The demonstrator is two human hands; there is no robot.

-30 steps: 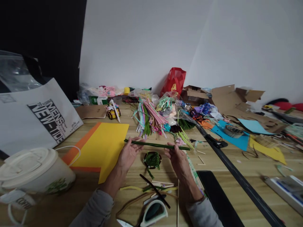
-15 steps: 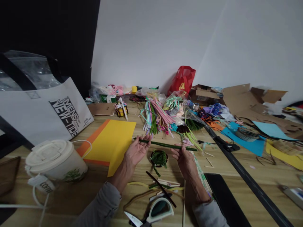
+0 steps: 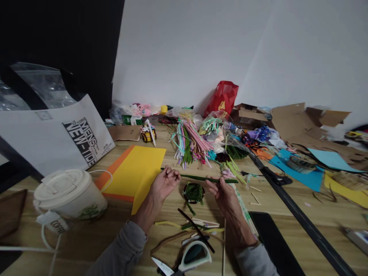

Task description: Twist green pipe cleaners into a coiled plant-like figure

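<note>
A dark green fuzzy stem (image 3: 198, 177) is stretched level between my two hands. My left hand (image 3: 163, 186) has its fingers curled round the left end. On the right, my right hand (image 3: 225, 193) pinches the stem near its other end between thumb and fingers. Below the stem, on the table, lies a coiled green piece (image 3: 193, 193) with a dark brown edge and a short green tail; neither hand touches it. Nearer to me are a dark brown stem (image 3: 196, 230) and scissors (image 3: 194, 256) with white-rimmed handles.
Yellow paper (image 3: 143, 165) and a white lidded bucket (image 3: 70, 193) stand left. A pile of coloured stems (image 3: 192, 143) lies behind the hands, with a red bag (image 3: 222, 97) beyond. A black phone-like slab (image 3: 273, 241) and a long black bar (image 3: 304, 226) are on the right.
The fingers of my left hand have curled in further around the stem's left end. The view has shifted slightly; the coiled piece stays on the table.
</note>
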